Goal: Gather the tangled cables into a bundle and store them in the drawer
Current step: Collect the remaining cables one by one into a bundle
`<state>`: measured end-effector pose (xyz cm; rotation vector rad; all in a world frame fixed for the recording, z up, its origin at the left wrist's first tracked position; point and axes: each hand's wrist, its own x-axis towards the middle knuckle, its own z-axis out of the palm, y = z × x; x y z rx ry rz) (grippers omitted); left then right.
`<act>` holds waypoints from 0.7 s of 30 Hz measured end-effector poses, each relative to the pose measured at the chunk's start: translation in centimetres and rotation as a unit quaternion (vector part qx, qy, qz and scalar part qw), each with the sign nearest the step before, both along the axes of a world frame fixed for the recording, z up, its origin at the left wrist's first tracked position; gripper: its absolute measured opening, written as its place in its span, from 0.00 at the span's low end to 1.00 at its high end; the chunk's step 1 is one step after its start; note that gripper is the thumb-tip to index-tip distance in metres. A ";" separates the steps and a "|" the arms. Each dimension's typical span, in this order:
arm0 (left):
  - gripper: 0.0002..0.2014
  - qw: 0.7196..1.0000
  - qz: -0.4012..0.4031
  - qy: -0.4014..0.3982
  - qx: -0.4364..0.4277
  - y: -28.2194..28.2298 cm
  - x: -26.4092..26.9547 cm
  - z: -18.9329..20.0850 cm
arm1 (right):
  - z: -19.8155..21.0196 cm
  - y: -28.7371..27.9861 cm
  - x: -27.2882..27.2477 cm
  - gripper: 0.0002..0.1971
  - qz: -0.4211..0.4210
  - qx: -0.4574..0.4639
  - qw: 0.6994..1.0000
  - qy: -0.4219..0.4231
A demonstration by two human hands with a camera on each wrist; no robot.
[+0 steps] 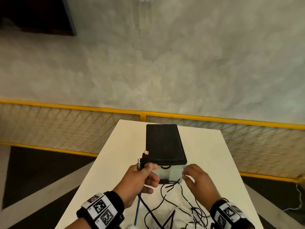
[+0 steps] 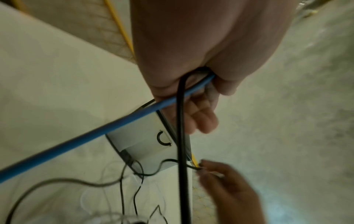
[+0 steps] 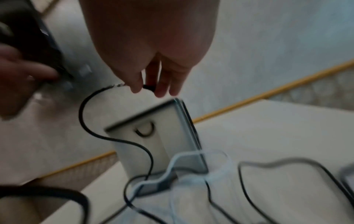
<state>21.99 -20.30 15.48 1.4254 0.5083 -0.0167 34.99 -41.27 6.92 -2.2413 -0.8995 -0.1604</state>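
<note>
A small drawer box [image 1: 165, 144] with a black top and a white front [image 1: 170, 172] stands on the white table [image 1: 214, 162]. Its front, with a black ring pull, also shows in the wrist views [image 2: 145, 136] [image 3: 153, 136]. My left hand [image 1: 145, 177] grips a blue cable [image 2: 95, 131] and a thick black cable [image 2: 181, 136], their plugs [image 1: 142, 160] sticking up above the fist. My right hand [image 1: 194, 180] pinches the end of a thin black cable [image 3: 148, 87] just in front of the drawer's right corner. Black and white cables [image 1: 178, 210] lie tangled on the table below both hands.
A yellow mesh fence [image 1: 66, 128] runs behind the table, with grey concrete floor [image 1: 165, 55] beyond. A loose white cord [image 1: 298, 200] lies on the floor at the right. The table's edges fall away close on both sides of the hands.
</note>
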 end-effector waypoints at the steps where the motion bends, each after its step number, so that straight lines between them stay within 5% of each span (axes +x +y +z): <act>1: 0.16 1.000 -0.003 0.000 0.020 -0.1 0.2 0.1 | 1.3 0.0 -0.7 0.06 0.012 0.020 0.999 -0.032; 4: 0.20 0.996 -0.056 0.009 0.063 -0.7 0.5 1.3 | 5.6 0.1 -3.2 0.07 0.063 0.040 0.990 -0.119; 7: 0.18 0.993 -0.120 -0.001 0.019 -2.0 0.7 2.1 | 9.0 0.8 -5.7 0.14 0.105 0.073 0.981 -0.145; 12: 0.20 0.986 -0.145 -0.025 -0.082 -3.0 0.1 3.3 | 11.5 1.7 -8.7 0.27 0.115 0.174 0.977 -0.043; 18: 0.23 0.979 -0.172 -0.040 -0.102 -2.7 -0.5 3.5 | 12.0 2.1 -10.5 0.38 0.140 0.146 0.979 0.029; 21: 0.17 0.979 -0.173 -0.047 -0.100 -2.5 -0.6 3.3 | 11.7 2.2 -11.4 0.44 0.152 0.142 0.977 0.037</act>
